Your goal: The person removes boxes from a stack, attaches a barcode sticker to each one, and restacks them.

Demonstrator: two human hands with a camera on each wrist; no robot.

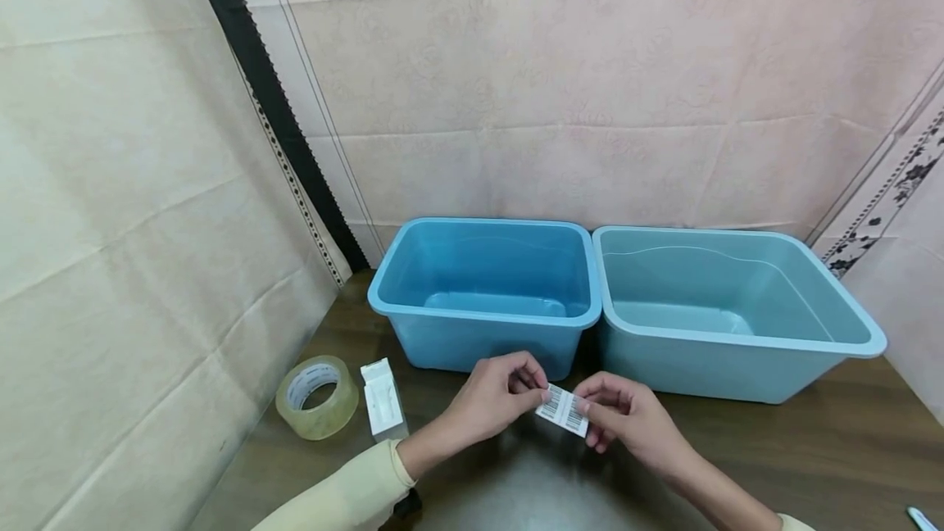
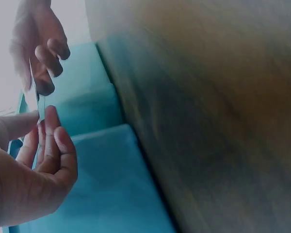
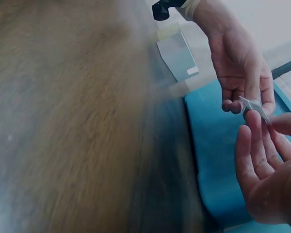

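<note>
Between both hands is a small white barcode label (image 1: 563, 410), printed with two blocks of black bars. My left hand (image 1: 496, 400) pinches its left edge between thumb and fingers. The right edge is pinched by my right hand (image 1: 636, 419), with the other fingers curled loosely beneath. In the right wrist view the label (image 3: 254, 108) appears nearly edge-on between the fingertips. The left wrist view also shows it as a thin sliver, with my left hand (image 2: 39, 165) below and my right hand (image 2: 43, 48) above.
A blue bin (image 1: 487, 317) and a paler teal bin (image 1: 745, 341) stand side by side behind the hands. To the left lie a roll of clear tape (image 1: 335, 416) and a narrow white box (image 1: 383, 400). A pale pen-like object (image 1: 920, 518) lies at the right corner of the wooden table (image 1: 833, 441).
</note>
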